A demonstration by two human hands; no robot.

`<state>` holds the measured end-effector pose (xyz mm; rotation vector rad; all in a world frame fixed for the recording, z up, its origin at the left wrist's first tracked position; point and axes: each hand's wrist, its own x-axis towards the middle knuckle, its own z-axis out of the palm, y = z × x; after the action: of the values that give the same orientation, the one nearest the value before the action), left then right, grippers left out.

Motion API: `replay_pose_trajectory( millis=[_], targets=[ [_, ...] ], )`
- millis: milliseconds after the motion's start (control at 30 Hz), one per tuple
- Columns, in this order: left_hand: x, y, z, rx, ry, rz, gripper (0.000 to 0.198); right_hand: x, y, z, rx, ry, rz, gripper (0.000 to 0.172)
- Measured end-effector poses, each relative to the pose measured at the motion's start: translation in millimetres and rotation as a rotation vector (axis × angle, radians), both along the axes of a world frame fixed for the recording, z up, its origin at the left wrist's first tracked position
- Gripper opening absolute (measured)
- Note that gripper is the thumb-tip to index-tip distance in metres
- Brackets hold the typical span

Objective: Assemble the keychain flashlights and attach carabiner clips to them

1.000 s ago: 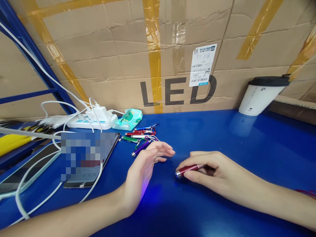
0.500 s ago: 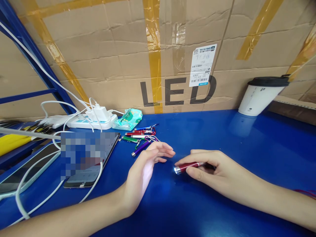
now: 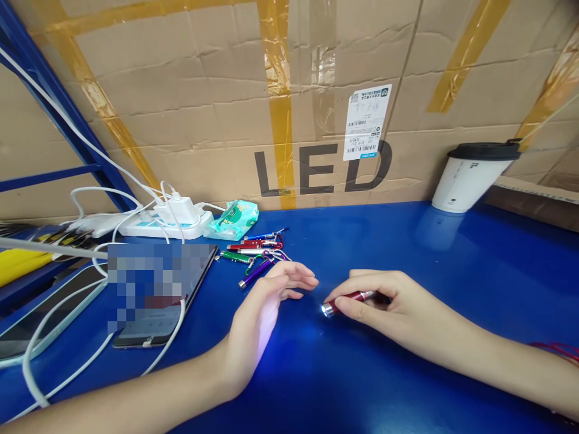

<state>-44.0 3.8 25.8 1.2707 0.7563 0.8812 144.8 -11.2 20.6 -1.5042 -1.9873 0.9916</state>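
Observation:
My right hand [image 3: 384, 307] is closed round a small red keychain flashlight [image 3: 346, 300], low over the blue tabletop [image 3: 407, 253]. Its lit tip points left at my left palm. My left hand [image 3: 266, 313] stands on its edge on the table, fingers stretched and a little apart, holding nothing. A bluish-white glow falls on the palm and on the table below it. Just behind my left fingertips lies a small heap of several more keychain flashlights [image 3: 256, 253] in red, green, purple, blue and silver.
A phone [image 3: 158, 295] on a white cable lies left, with another phone [image 3: 40, 325] beside it. A white power strip [image 3: 158, 224] and a tissue pack [image 3: 231, 218] sit by the "LED" cardboard wall [image 3: 316, 120]. A lidded paper cup [image 3: 470, 176] stands back right.
The light on my left palm went from violet to white, then to a bluish white. My right hand and the red flashlight barely shifted. The view tilted slightly.

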Motion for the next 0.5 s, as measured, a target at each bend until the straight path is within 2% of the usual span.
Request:
replay_pose_trajectory(
  millis=[500],
  targets=[
    [0.2, 0.2, -0.8, -0.004, 0.003, -0.003, 0.026, 0.7, 1.4, 0.4, 0.046, 0.007, -0.024, 0.036]
  ],
)
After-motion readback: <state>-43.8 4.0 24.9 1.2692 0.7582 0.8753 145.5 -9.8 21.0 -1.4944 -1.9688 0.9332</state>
